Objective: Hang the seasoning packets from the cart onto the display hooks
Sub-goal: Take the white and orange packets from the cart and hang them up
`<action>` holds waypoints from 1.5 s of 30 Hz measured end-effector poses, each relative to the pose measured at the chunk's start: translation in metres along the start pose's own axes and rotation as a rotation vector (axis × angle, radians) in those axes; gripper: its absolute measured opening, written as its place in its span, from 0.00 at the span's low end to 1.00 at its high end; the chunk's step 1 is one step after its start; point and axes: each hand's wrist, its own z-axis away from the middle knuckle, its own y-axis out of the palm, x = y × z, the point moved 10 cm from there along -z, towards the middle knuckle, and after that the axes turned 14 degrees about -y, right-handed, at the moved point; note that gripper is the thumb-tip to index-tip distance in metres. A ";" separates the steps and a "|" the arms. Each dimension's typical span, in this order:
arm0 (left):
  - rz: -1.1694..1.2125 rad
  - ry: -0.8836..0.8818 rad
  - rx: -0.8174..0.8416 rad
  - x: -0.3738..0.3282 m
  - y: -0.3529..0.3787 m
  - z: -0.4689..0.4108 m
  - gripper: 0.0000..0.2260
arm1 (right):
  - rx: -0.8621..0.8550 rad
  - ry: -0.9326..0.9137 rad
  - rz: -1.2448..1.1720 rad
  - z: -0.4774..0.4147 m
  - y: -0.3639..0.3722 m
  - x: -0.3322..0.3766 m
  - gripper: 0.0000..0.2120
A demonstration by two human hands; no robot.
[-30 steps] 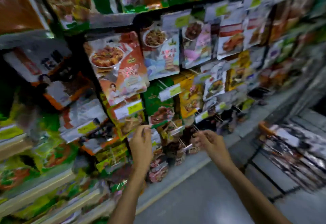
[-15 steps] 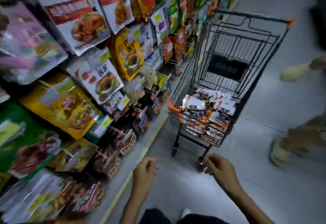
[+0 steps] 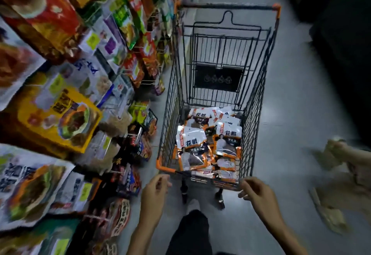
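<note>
- The seasoning packets (image 3: 208,142) lie in a loose heap in the near end of the cart (image 3: 259,104), on its floor. The far end of the basket is bare wire.
- Each packet has a white upper panel, orange edges and a dark lower window. The large dark characters 花椒 can be read on several; the smaller print is too fine to read.
- A dark plate (image 3: 218,77) on the cart's far flap carries a row of small symbols that I cannot make out.
- The left hand (image 3: 154,192) hovers just short of the cart's near-left orange corner, its fingers loosely curled with nothing in them.
- The right hand (image 3: 259,192) is at the near-right corner of the rim, also loosely curled and holding nothing. I cannot tell whether its fingertips touch the wire.
- The display (image 3: 112,40) fills the left side and is crowded with hanging packets. A yellow packet (image 3: 60,118) shows bold dark characters, blurred past reading.
- The cart stands just beside the display's lower packets, with only a thin strip of floor (image 3: 291,94) between them.
- To the right of the cart the floor is wider, up to a dark fixture (image 3: 345,54) at far right.
- A blurred person (image 3: 341,166) is low at the right edge, near the cart's near-right corner.
- A dark trouser leg (image 3: 190,232) shows between the forearms, just behind the cart's near wheels.
</note>
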 end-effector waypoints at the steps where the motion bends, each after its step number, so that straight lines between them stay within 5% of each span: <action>1: -0.019 0.024 0.000 -0.014 0.001 -0.018 0.11 | -0.026 0.015 -0.004 -0.015 0.003 0.000 0.05; 8: -0.246 0.205 -0.182 -0.100 -0.002 -0.136 0.09 | -0.065 0.130 -0.026 -0.126 0.061 -0.030 0.07; 20: -0.406 0.014 -0.047 -0.052 0.067 -0.258 0.27 | 0.243 0.395 0.161 -0.218 0.206 -0.191 0.17; 28: -0.388 0.042 -0.060 -0.039 0.074 -0.267 0.23 | 0.069 0.466 0.268 -0.210 0.231 -0.221 0.29; 31: -0.402 0.079 -0.083 -0.041 0.071 -0.267 0.20 | 0.036 0.525 0.280 -0.203 0.240 -0.225 0.21; 38: -0.391 0.144 -0.011 -0.053 0.065 -0.262 0.10 | -0.025 0.404 -0.064 -0.215 0.218 -0.177 0.09; 43: -0.348 0.226 -0.127 -0.096 0.041 -0.245 0.19 | -0.008 0.398 -0.514 -0.221 0.173 -0.099 0.06; 45: -0.210 0.221 -0.050 -0.120 0.044 -0.239 0.24 | 0.079 0.363 -0.701 -0.222 0.169 -0.059 0.10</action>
